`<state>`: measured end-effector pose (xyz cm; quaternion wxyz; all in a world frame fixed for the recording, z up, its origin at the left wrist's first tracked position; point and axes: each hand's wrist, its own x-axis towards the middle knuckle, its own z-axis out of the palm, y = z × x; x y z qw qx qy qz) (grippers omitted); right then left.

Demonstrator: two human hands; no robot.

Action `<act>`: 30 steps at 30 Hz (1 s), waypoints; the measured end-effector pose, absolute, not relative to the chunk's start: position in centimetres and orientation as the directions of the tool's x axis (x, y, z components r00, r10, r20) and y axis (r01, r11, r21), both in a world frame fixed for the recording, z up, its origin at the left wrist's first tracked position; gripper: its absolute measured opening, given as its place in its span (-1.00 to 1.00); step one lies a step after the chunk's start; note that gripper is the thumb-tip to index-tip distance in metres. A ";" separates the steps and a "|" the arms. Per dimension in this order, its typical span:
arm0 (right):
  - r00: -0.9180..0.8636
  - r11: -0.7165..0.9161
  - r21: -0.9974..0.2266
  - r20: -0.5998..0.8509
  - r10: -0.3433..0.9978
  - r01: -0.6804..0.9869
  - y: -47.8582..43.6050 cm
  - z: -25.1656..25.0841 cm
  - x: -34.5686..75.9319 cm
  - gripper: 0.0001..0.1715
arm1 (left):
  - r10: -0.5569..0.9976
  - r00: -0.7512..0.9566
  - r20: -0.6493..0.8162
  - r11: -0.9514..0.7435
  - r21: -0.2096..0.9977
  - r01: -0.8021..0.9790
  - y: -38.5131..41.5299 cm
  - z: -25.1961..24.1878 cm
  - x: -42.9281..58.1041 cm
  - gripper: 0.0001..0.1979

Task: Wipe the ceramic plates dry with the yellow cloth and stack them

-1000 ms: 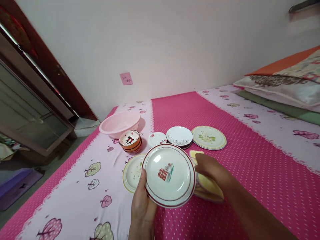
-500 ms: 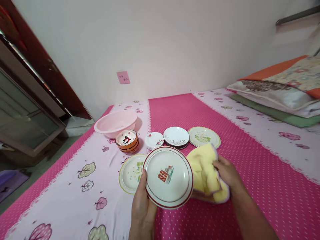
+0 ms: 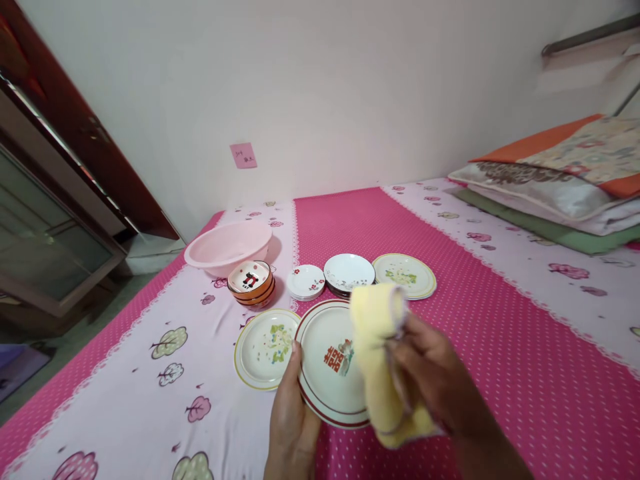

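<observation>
My left hand (image 3: 295,410) grips the lower left rim of a white plate with red rings (image 3: 330,387), its thumb on the rim. The plate has a red double character and a small coloured picture at its middle. My right hand (image 3: 425,367) is closed on a yellow cloth (image 3: 377,360), which is blurred and covers the right part of the plate. Behind the held plate, to the left, a yellow-rimmed plate with a green print (image 3: 265,350) lies on the bed cover.
Farther back are a pink basin (image 3: 230,247), stacked orange bowls (image 3: 251,283), small flowered plates (image 3: 305,283), a white dish on dark ones (image 3: 349,272) and another yellow-rimmed plate (image 3: 405,275). Folded bedding (image 3: 555,187) lies at the right, before the wall.
My right hand has moved left with the yellow cloth, which now overlaps the plate's right side. The held plate has shifted slightly right and down with my left hand.
</observation>
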<state>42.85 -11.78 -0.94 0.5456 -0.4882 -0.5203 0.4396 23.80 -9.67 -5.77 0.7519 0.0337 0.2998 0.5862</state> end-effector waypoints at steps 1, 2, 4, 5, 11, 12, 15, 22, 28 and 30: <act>-0.068 0.193 -0.974 0.186 0.980 0.116 -11.6 -1.1 42.0 -0.73 | 0.904 0.159 -0.396 0.324 0.396 -0.859 -9.7 -5.9 23.8 -0.67; -0.185 0.277 -0.936 0.239 0.953 0.216 -11.3 -1.4 41.3 -0.73 | 0.910 0.184 -0.372 0.333 0.388 -0.859 -9.7 -6.0 23.8 -0.68; -0.312 0.447 -0.785 0.335 0.889 0.429 -10.7 -2.1 40.4 -0.66 | 0.926 0.240 -0.291 0.339 0.365 -0.867 -9.7 -6.3 23.6 -0.67; -0.325 0.493 -0.693 0.372 0.870 0.527 -10.5 -2.5 40.1 -0.58 | 0.934 0.264 -0.239 0.338 0.356 -0.871 -9.7 -6.4 23.5 -0.65; -0.256 0.482 -0.456 0.471 0.844 0.748 -10.3 -4.5 38.6 -0.31 | 0.956 0.286 -0.069 0.291 0.372 -0.882 -9.6 -6.4 23.0 -0.57; -0.258 0.487 -0.470 0.470 0.844 0.736 -10.3 -4.4 38.4 -0.32 | 0.958 0.278 -0.072 0.285 0.378 -0.881 -9.6 -6.4 22.9 -0.56; -0.308 0.496 -0.565 0.399 0.864 0.660 -10.5 -3.6 38.2 -0.46 | 0.962 0.233 -0.142 0.271 0.397 -0.877 -9.7 -6.0 22.7 -0.58; -0.535 0.594 -0.667 0.331 0.777 0.450 -11.5 -2.1 37.5 -0.65 | 0.888 0.201 -0.414 0.355 0.336 -0.872 -9.7 -4.9 22.6 -0.54; -0.528 0.653 -0.567 0.397 0.750 0.502 -10.9 -2.8 36.9 -0.36 | 0.866 0.111 -0.488 0.282 0.294 -0.913 -10.0 -4.6 24.4 -0.59; -0.510 0.668 -0.475 0.431 0.745 0.573 -10.4 -3.4 37.3 -0.29 | 0.870 0.092 -0.484 0.267 0.307 -0.913 -10.2 -4.7 25.2 -0.66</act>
